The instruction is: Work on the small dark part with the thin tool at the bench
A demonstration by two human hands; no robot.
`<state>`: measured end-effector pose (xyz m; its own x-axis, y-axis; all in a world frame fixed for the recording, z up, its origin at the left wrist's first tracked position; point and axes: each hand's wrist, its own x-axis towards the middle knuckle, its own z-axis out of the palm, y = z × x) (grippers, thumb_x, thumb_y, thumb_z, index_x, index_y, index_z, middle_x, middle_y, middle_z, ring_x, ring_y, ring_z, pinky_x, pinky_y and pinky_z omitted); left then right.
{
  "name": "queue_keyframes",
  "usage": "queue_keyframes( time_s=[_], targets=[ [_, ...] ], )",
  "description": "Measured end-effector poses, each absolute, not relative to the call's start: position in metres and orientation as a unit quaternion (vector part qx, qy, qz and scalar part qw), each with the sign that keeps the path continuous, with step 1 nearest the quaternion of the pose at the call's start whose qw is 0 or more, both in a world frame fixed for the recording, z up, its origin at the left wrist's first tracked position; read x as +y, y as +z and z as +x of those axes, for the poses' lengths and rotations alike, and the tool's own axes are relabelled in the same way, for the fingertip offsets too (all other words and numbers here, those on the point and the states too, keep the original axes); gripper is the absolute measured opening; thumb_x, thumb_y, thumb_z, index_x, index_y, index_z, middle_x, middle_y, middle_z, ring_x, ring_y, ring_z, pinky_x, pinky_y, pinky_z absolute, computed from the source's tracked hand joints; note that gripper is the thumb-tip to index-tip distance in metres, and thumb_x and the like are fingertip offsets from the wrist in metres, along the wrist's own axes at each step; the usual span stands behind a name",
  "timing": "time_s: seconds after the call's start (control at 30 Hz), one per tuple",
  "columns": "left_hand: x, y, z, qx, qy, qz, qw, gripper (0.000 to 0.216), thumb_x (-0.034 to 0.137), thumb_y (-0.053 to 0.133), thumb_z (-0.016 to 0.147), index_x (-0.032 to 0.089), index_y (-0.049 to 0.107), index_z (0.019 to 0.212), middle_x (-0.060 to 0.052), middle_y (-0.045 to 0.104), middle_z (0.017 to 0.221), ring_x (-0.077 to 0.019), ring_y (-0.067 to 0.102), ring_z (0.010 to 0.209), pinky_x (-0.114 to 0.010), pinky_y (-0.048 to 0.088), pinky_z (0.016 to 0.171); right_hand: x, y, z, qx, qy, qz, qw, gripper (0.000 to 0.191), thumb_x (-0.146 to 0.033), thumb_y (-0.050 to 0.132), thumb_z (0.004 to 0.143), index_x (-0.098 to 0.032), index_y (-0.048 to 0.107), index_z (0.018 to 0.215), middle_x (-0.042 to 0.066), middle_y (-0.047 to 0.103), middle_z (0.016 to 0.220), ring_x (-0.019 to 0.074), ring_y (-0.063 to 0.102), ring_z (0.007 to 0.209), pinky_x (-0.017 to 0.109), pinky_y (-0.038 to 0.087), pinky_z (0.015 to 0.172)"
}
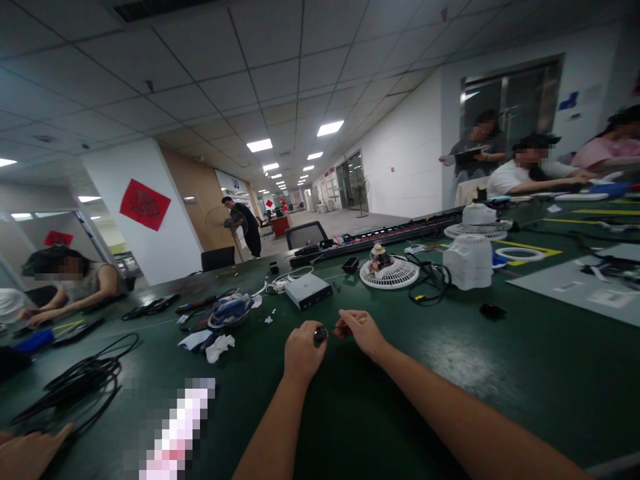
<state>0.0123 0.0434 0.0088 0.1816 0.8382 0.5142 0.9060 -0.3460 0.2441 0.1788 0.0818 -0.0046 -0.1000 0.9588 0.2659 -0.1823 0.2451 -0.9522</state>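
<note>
Grip first: the left hand [303,352] is closed round a dark rounded piece [321,335], while the right hand [365,331] has its fingertips bunched just beside it; whether these pinch anything cannot be told at this size.

Largest is the green bench [350,427], with two bare forearms reaching over its near side, perhaps so that both hands meet squarely in view. Two white fan grilles come next, one [395,277] beyond the right hand, the other [461,233] farther right; the nearer lies flat, likely giving a steady seat to the one motor [380,259] on it. One white plastic housing [469,263] stands in front of the farther grille. One grey drive-like box [305,290] rests just beyond the hands, probably to stay within reach. One black tray [351,265] sits between box and nearer grille. Smallest is the single dark piece, exposed at the left thumb's side and facing the right fingertips, presumably so that they can get at it.
</note>
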Motion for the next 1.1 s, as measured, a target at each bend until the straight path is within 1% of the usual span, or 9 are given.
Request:
queue_keyframes(
  time_s=[0.23, 0.3, 0.43, 0.6, 0.77, 0.83, 0.97, 1.1],
  targets=[
    [0.0438, 0.0080, 0.0126, -0.555, -0.289, -0.777, 0.070, 0.021, 0.019, 0.062, 0.080, 0.023, 0.061, 0.101, -0.002, 0.066, 0.100, -0.0173, 0.060, 0.087, -0.028, 0.043, 0.077, 0.0834, -0.0032, 0.1802, -0.562, 0.483, -0.353, 0.571, 0.048, -0.061, 0.062, 0.073, -0.014, 0.066, 0.067, 0.005, 0.067, 0.060, 0.0170, 0.063, 0.056, 0.027, 0.049, 0.053],
    [0.0434, 0.0079, 0.0131, -0.552, -0.288, -0.779, 0.072, 0.022, 0.019, 0.063, 0.080, 0.023, 0.061, 0.102, -0.002, 0.066, 0.100, -0.0172, 0.059, 0.086, -0.028, 0.043, 0.076, 0.0847, -0.0046, 0.1812, -0.568, 0.475, -0.364, 0.565, 0.047, -0.060, 0.061, 0.074, -0.014, 0.066, 0.064, 0.005, 0.066, 0.057, 0.0164, 0.062, 0.054, 0.027, 0.048, 0.053],
    [0.0429, 0.0081, 0.0134, -0.556, -0.287, -0.777, 0.061, 0.024, 0.017, 0.062, 0.078, 0.023, 0.061, 0.102, -0.001, 0.066, 0.101, -0.0176, 0.059, 0.086, -0.029, 0.042, 0.076, 0.0840, -0.0055, 0.1802, -0.568, 0.503, -0.354, 0.547, 0.049, -0.061, 0.060, 0.074, -0.014, 0.063, 0.059, 0.004, 0.065, 0.053, 0.0155, 0.061, 0.050, 0.028, 0.048, 0.054],
    [0.0432, 0.0090, 0.0128, -0.564, -0.296, -0.769, 0.056, 0.023, 0.018, 0.062, 0.079, 0.022, 0.061, 0.102, -0.002, 0.066, 0.101, -0.0181, 0.059, 0.089, -0.029, 0.042, 0.077, 0.0813, -0.0039, 0.1770, -0.569, 0.496, -0.349, 0.555, 0.047, -0.061, 0.062, 0.072, -0.014, 0.066, 0.067, 0.004, 0.067, 0.060, 0.0169, 0.063, 0.057, 0.027, 0.048, 0.054],
    [0.0429, 0.0092, 0.0135, -0.563, -0.283, -0.774, 0.060, 0.023, 0.018, 0.062, 0.079, 0.022, 0.061, 0.102, -0.002, 0.066, 0.102, -0.0179, 0.059, 0.087, -0.029, 0.042, 0.076, 0.0833, -0.0039, 0.1796, -0.559, 0.500, -0.357, 0.557, 0.051, -0.064, 0.060, 0.072, -0.015, 0.063, 0.058, 0.004, 0.063, 0.052, 0.0158, 0.060, 0.050, 0.028, 0.048, 0.053],
    [0.0429, 0.0086, 0.0136, -0.562, -0.281, -0.775, 0.061, 0.024, 0.017, 0.062, 0.079, 0.022, 0.061, 0.103, -0.002, 0.066, 0.102, -0.0175, 0.060, 0.088, -0.028, 0.042, 0.077, 0.0833, -0.0037, 0.1803, -0.560, 0.504, -0.355, 0.553, 0.050, -0.063, 0.060, 0.072, -0.015, 0.063, 0.060, 0.004, 0.065, 0.053, 0.0160, 0.061, 0.051, 0.028, 0.048, 0.054],
    [0.0435, 0.0077, 0.0133, -0.562, -0.282, -0.776, 0.062, 0.025, 0.016, 0.062, 0.080, 0.023, 0.061, 0.103, -0.002, 0.065, 0.102, -0.0170, 0.060, 0.088, -0.028, 0.043, 0.077, 0.0826, -0.0047, 0.1797, -0.587, 0.478, -0.365, 0.542, 0.046, -0.060, 0.059, 0.076, -0.015, 0.065, 0.063, 0.004, 0.066, 0.056, 0.0158, 0.061, 0.053, 0.027, 0.047, 0.054],
    [0.0438, 0.0070, 0.0135, -0.550, -0.276, -0.786, 0.065, 0.026, 0.014, 0.063, 0.078, 0.024, 0.062, 0.102, -0.001, 0.066, 0.101, -0.0175, 0.059, 0.087, -0.029, 0.042, 0.077, 0.0831, -0.0070, 0.1795, -0.611, 0.481, -0.349, 0.523, 0.044, -0.056, 0.055, 0.080, -0.016, 0.064, 0.064, 0.004, 0.066, 0.059, 0.0156, 0.061, 0.055, 0.026, 0.047, 0.055]
  ],
)
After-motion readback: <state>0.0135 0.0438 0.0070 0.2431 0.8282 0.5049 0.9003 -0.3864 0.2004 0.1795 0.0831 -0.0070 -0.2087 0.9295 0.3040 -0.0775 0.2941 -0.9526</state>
